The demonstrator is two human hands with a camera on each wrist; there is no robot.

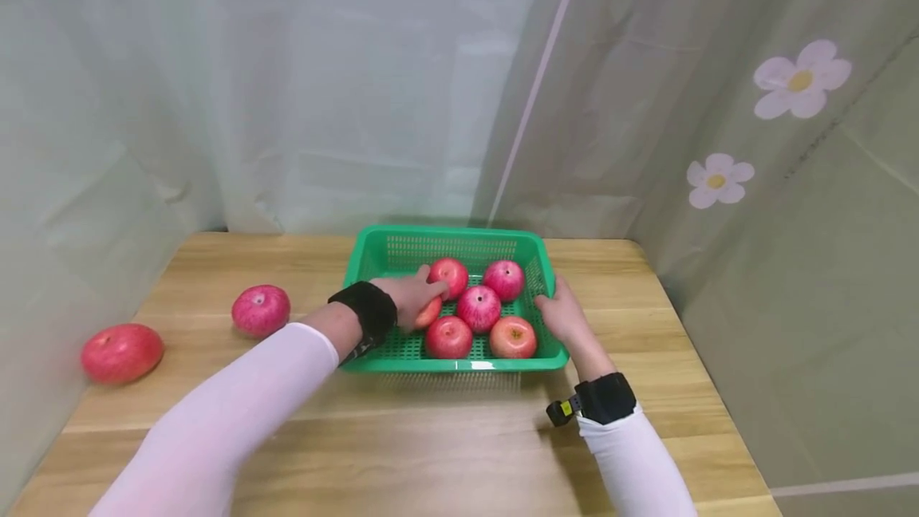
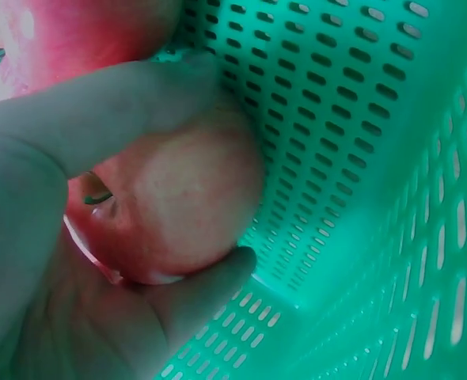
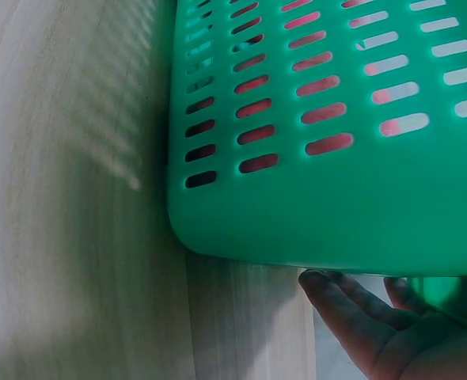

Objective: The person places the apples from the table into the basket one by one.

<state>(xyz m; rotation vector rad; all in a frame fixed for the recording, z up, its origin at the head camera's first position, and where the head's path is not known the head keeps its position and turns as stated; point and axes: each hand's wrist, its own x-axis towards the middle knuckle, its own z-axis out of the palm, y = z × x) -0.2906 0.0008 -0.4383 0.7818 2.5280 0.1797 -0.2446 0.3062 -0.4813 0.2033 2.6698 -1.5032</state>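
Observation:
A green plastic basket (image 1: 459, 365) stands on the table with several red apples inside. My left hand (image 1: 412, 296) reaches into its left part and grips an apple (image 2: 178, 202), thumb on one side and fingers on the other. In the left wrist view that apple is close to the perforated basket wall (image 2: 328, 95), its stem showing. At the basket's right side, my right hand (image 1: 565, 313) holds the rim, thumb over the top. The right wrist view shows fingers (image 3: 352, 317) against the outside of the basket (image 3: 320, 214).
Two more apples lie outside the basket on the left of the wooden table (image 1: 402, 453): one apple (image 1: 261, 310) nearer the basket, another apple (image 1: 122, 353) by the left edge. Pale curtains (image 1: 388, 102) hang behind and beside the table.

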